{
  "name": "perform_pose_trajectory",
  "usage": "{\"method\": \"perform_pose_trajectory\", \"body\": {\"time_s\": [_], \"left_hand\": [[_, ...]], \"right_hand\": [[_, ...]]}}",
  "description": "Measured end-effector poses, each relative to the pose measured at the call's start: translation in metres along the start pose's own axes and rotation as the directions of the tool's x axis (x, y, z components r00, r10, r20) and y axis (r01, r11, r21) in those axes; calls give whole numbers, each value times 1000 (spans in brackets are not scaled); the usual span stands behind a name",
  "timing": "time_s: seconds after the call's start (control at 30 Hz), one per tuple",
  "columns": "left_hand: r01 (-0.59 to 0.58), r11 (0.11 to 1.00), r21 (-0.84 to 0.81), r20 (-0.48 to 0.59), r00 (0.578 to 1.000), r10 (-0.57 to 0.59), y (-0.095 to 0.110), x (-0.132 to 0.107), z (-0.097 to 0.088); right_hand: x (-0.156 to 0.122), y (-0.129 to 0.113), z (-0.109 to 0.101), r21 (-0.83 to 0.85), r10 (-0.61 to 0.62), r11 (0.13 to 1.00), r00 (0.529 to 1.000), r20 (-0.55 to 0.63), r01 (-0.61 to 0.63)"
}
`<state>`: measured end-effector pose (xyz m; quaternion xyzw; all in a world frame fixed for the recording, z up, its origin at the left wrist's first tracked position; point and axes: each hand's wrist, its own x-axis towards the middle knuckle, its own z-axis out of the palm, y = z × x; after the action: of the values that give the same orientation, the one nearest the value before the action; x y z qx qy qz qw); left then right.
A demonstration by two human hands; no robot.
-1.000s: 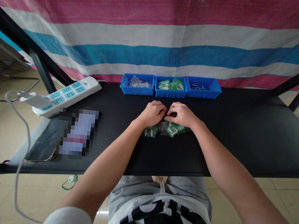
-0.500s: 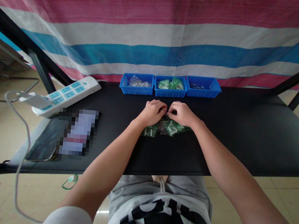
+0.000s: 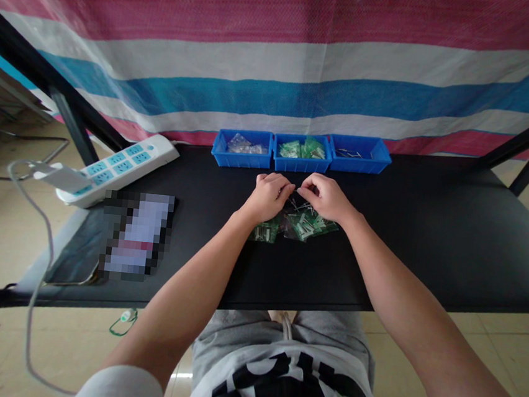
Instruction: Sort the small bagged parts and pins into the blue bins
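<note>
My left hand [image 3: 267,197] and my right hand [image 3: 325,198] meet over the middle of the black table [image 3: 429,239], fingers pinched together on the top edge of a clear plastic bag [image 3: 306,222] that holds small green parts. The bag lies under and just in front of both hands. A second small bag of green parts [image 3: 266,230] lies by my left wrist.
Three blue bins stand in a row at the back: the left bin [image 3: 242,148] with clear bags, the middle bin [image 3: 302,153] with green parts, the right bin [image 3: 360,154] with thin metal pieces. A white power strip [image 3: 117,169] and a blurred flat object [image 3: 137,233] lie at left.
Both hands have risen slightly and moved a little toward the bins, pulling the bag's top edge up; more of the green parts now shows beneath them.
</note>
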<state>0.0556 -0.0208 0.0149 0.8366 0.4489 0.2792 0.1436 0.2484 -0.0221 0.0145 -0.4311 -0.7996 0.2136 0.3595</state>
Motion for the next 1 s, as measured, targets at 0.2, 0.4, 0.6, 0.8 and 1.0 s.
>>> {"method": "perform_pose_trajectory", "body": {"time_s": [0.2,0.4,0.6,0.8,1.0], "left_hand": [[8,999,-44,-138,990,-14,-2,0,0],[4,996,-92,-179,984,-21,-4,0,1],[-51,979,-196,-165,986,18,-5,1,2],[-36,977,-208,-156,988,3,-2,1,0],[-39,987,-154,-132,991,19,-2,0,1]], "right_hand": [[-1,-3,-4,131,117,984,992,39,-121],[-1,-1,-1,264,139,957,988,-61,-119],[-1,-1,-2,286,131,955,980,-149,-84],[-2,-2,-2,271,143,956,984,-107,-110],[-1,1,-1,331,179,932,982,-60,-150]]}}
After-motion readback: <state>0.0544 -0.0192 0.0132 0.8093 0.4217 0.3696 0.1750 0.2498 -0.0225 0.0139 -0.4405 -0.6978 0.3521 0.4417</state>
